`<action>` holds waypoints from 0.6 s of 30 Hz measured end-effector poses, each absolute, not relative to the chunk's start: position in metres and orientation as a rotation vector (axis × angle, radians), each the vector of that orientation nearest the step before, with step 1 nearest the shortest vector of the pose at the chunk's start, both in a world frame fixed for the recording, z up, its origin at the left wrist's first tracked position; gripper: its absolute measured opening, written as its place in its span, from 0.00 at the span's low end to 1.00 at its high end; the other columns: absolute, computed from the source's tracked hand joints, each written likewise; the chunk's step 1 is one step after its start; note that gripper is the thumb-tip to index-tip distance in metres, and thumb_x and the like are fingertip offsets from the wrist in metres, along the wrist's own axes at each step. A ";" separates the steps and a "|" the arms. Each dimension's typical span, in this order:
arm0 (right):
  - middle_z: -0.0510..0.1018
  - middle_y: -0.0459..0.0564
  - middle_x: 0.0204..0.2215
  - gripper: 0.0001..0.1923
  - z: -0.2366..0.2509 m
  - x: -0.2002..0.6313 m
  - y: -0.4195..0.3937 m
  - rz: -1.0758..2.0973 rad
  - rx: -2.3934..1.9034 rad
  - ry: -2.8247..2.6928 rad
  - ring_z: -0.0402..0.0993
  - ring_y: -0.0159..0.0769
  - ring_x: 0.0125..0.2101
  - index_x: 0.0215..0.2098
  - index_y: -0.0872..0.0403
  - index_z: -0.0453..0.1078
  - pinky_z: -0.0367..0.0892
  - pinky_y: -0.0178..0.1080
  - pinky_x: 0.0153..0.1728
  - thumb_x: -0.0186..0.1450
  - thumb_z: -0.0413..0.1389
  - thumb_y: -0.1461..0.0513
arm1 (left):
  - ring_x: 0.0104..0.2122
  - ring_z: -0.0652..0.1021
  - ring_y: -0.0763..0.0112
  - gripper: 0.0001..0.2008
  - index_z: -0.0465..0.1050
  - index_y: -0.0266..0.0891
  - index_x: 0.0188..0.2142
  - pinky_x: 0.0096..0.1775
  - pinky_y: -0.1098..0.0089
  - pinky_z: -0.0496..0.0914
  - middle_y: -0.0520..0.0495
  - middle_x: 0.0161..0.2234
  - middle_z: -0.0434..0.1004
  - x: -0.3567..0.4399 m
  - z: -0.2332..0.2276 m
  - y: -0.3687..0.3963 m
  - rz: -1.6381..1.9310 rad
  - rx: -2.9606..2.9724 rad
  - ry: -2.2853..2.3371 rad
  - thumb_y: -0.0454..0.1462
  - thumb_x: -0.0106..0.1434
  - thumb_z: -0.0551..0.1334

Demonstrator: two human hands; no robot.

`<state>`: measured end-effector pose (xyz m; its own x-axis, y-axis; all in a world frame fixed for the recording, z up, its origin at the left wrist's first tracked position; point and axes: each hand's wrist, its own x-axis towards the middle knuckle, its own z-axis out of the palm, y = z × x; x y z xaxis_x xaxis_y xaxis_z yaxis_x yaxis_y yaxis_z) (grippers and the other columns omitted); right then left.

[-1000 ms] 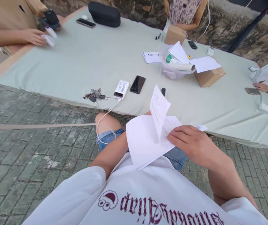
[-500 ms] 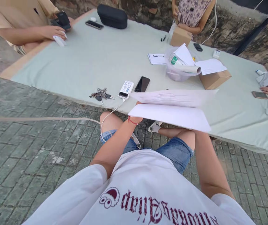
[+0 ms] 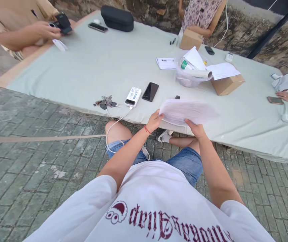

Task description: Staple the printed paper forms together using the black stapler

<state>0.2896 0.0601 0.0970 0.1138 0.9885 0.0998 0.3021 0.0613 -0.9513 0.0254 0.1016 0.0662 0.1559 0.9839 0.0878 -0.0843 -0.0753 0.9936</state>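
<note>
A printed sheaf of paper (image 3: pixel 184 111), smeared by motion, is held between my hands over the table's near edge. My left hand (image 3: pixel 155 121), with a red string at the wrist, pinches its left end. The thumb of my right hand (image 3: pixel 195 128) presses on the near edge, its fingers hidden beneath the paper. Left of the paper lie a black phone (image 3: pixel 150 91) and a white power bank (image 3: pixel 133 97) with a white cable plugged in. A bunch of keys (image 3: pixel 106 103) rests beside the power bank. A small black object (image 3: pixel 177 97) shows just behind the paper.
Beyond the paper stand a clear plastic tub (image 3: pixel 193 79) with papers and a roll, and a cardboard box (image 3: pixel 228 84) under a sheet. A black case (image 3: pixel 117 18) sits at the far left of the cloth-covered table (image 3: pixel 88 64). Other people sit around it.
The paper, spread open in two layers before, is now one smaller sheaf lying flatter. My hands have come out from under it, thumbs on top. The person at left has let go of a white item.
</note>
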 end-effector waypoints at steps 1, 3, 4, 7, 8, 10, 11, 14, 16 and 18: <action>0.79 0.55 0.57 0.34 0.098 0.290 0.058 0.893 -1.430 -1.349 0.67 0.49 0.65 0.59 0.50 0.72 0.56 0.57 0.71 0.59 0.69 0.46 | 0.61 0.73 0.47 0.21 0.77 0.40 0.49 0.66 0.50 0.63 0.40 0.54 0.81 0.025 0.068 0.098 1.167 1.296 1.014 0.50 0.63 0.66; 0.81 0.56 0.54 0.32 0.100 0.292 0.052 0.957 -1.457 -1.303 0.69 0.51 0.64 0.57 0.50 0.74 0.59 0.58 0.69 0.59 0.69 0.46 | 0.62 0.73 0.45 0.25 0.77 0.39 0.51 0.65 0.49 0.63 0.38 0.56 0.80 0.024 0.070 0.089 1.146 1.269 1.018 0.53 0.63 0.67; 0.82 0.56 0.52 0.31 0.100 0.293 0.046 1.023 -1.467 -1.273 0.71 0.53 0.63 0.55 0.50 0.75 0.63 0.60 0.67 0.58 0.70 0.46 | 0.61 0.74 0.45 0.27 0.77 0.38 0.52 0.64 0.47 0.64 0.38 0.55 0.80 0.024 0.070 0.083 1.135 1.214 0.995 0.54 0.63 0.68; 0.83 0.56 0.51 0.32 0.098 0.297 0.026 1.230 -1.456 -1.194 0.76 0.56 0.59 0.55 0.50 0.76 0.71 0.62 0.61 0.57 0.71 0.47 | 0.58 0.77 0.44 0.30 0.77 0.36 0.53 0.61 0.45 0.68 0.36 0.55 0.81 0.027 0.066 0.062 1.070 0.954 0.833 0.55 0.60 0.70; 0.83 0.56 0.51 0.34 0.097 0.299 0.019 1.277 -1.446 -1.170 0.76 0.57 0.58 0.56 0.50 0.75 0.72 0.62 0.60 0.56 0.72 0.47 | 0.58 0.77 0.44 0.32 0.76 0.37 0.55 0.61 0.45 0.69 0.35 0.55 0.81 0.028 0.064 0.055 1.044 0.864 0.771 0.55 0.59 0.72; 0.83 0.56 0.53 0.37 0.092 0.301 0.005 1.342 -1.448 -1.111 0.77 0.57 0.57 0.59 0.50 0.73 0.73 0.61 0.59 0.54 0.73 0.47 | 0.57 0.78 0.43 0.34 0.76 0.37 0.56 0.60 0.45 0.69 0.34 0.55 0.81 0.032 0.060 0.042 0.956 0.711 0.685 0.52 0.55 0.76; 0.83 0.56 0.53 0.38 0.089 0.301 -0.001 1.365 -1.462 -1.076 0.77 0.57 0.57 0.59 0.50 0.73 0.74 0.61 0.59 0.54 0.74 0.48 | 0.57 0.78 0.43 0.35 0.77 0.37 0.55 0.60 0.44 0.69 0.33 0.55 0.81 0.033 0.058 0.037 0.900 0.654 0.669 0.51 0.53 0.77; 0.82 0.54 0.54 0.36 0.079 0.302 -0.014 1.370 -1.542 -0.966 0.78 0.56 0.56 0.58 0.49 0.74 0.74 0.61 0.58 0.54 0.73 0.47 | 0.56 0.79 0.41 0.34 0.80 0.35 0.51 0.61 0.43 0.69 0.32 0.53 0.82 0.036 0.051 0.026 0.768 0.585 0.715 0.49 0.48 0.80; 0.82 0.52 0.55 0.34 0.072 0.301 -0.018 1.305 -1.568 -0.913 0.78 0.55 0.57 0.57 0.48 0.75 0.74 0.59 0.59 0.56 0.72 0.46 | 0.56 0.79 0.41 0.33 0.81 0.34 0.49 0.62 0.43 0.67 0.33 0.53 0.83 0.036 0.049 0.024 0.755 0.610 0.773 0.49 0.47 0.80; 0.80 0.49 0.57 0.33 0.067 0.297 -0.022 1.200 -1.543 -0.880 0.76 0.52 0.59 0.59 0.46 0.74 0.72 0.56 0.62 0.58 0.70 0.46 | 0.56 0.79 0.41 0.32 0.82 0.33 0.47 0.62 0.43 0.67 0.33 0.51 0.83 0.037 0.047 0.024 0.761 0.639 0.808 0.50 0.47 0.81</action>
<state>0.2974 -0.0217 0.0668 0.2570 0.9261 -0.2762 -0.0144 -0.2822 -0.9593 0.0368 0.0237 0.0475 0.4640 0.7942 -0.3925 -0.3446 0.5700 0.7459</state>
